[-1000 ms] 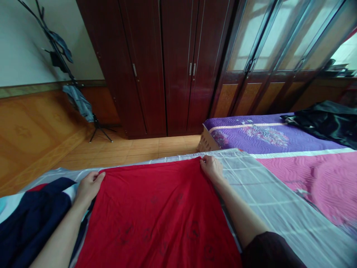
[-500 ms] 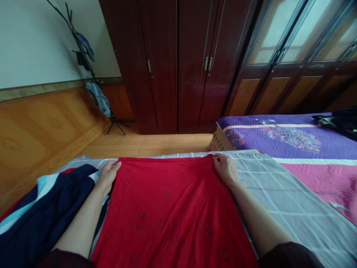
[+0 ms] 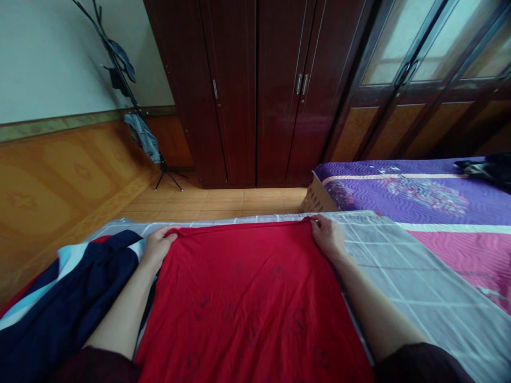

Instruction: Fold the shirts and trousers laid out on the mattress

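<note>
A red cloth (image 3: 247, 298) with faint dark round prints lies spread over a grey checked sheet (image 3: 399, 276), its near end running out of the picture. My left hand (image 3: 158, 246) pinches its far left corner. At the far right corner, my right hand (image 3: 328, 234) grips the edge between thumb and fingers. The far edge is stretched nearly straight between both hands. Left of the red cloth, beside and partly behind my left forearm, is a pile of dark blue clothes (image 3: 91, 282) with white and light blue bands.
Beyond the sheet's far edge is a tiled floor (image 3: 223, 202) before a dark red wardrobe (image 3: 231, 106). A coat stand (image 3: 133, 101) is at the back left. At the right lie a purple quilt (image 3: 371, 191), a pink cover (image 3: 471, 255) and a beige basket (image 3: 317, 196).
My right hand has shifted slightly right and up with its corner, and my left hand a little right. The far edge of the red cloth now looks slightly folded over.
</note>
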Tool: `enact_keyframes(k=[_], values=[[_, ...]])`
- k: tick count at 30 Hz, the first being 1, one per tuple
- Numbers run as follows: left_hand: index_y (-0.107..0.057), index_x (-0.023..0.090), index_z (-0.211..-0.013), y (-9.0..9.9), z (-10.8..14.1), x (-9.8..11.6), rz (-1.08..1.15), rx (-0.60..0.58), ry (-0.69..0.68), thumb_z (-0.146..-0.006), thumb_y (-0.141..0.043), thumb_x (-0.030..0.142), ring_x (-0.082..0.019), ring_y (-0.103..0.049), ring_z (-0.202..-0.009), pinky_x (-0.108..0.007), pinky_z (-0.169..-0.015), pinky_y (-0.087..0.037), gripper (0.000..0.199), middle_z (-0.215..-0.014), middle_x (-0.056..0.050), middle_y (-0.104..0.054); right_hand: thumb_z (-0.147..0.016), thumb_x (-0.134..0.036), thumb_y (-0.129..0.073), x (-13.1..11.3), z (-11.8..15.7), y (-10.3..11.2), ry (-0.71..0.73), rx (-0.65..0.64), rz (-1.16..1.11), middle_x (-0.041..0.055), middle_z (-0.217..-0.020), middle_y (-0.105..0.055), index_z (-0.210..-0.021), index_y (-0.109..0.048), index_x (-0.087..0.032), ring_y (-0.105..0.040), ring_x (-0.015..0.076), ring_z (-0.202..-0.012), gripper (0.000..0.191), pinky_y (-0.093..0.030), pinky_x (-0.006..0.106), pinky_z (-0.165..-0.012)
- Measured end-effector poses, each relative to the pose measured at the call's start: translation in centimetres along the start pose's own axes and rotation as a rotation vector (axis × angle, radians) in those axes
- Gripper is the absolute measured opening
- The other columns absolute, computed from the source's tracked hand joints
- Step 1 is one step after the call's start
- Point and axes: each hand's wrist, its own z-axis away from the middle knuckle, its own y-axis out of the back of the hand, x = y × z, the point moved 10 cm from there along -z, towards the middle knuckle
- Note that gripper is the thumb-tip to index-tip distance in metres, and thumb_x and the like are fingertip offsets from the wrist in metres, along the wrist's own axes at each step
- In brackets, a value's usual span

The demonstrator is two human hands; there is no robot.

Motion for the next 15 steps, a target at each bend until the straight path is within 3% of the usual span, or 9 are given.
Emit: enact_keyframes(k=[4,15], values=[[-0.070,0.025,-0.078,-0.02,0.02,-0.05,-0.159,0.065,-0.040,-0.065,-0.059,0.027,-0.028,-0.060,-0.106,-0.034,-0.095,-0.042,0.017,-0.088,-0.002,-0.073,-0.091,-0.036,-0.043,-0.43,0.63,-0.37,0.036,-0.015,0.074,0.0091,-0.098,-0.067,-0.104,-0.068,-0.024,-0.062,0.0244,-0.089,0.031,-0.040,0.031,-0.069],[-0.069,0.020,-0.098,0.14,-0.27,0.36,-0.374,0.111,-0.136,-0.076,-0.051,0.028,-0.025,-0.062,-0.099,-0.033,-0.093,-0.045,0.030,-0.099,-0.006,-0.070,-0.092,-0.038,-0.042,-0.40,0.66,0.24,0.041,0.008,0.133,0.0061,-0.093,-0.068,-0.105,-0.067,-0.025,-0.063,0.0232,-0.084,0.031,-0.038,0.030,-0.064]])
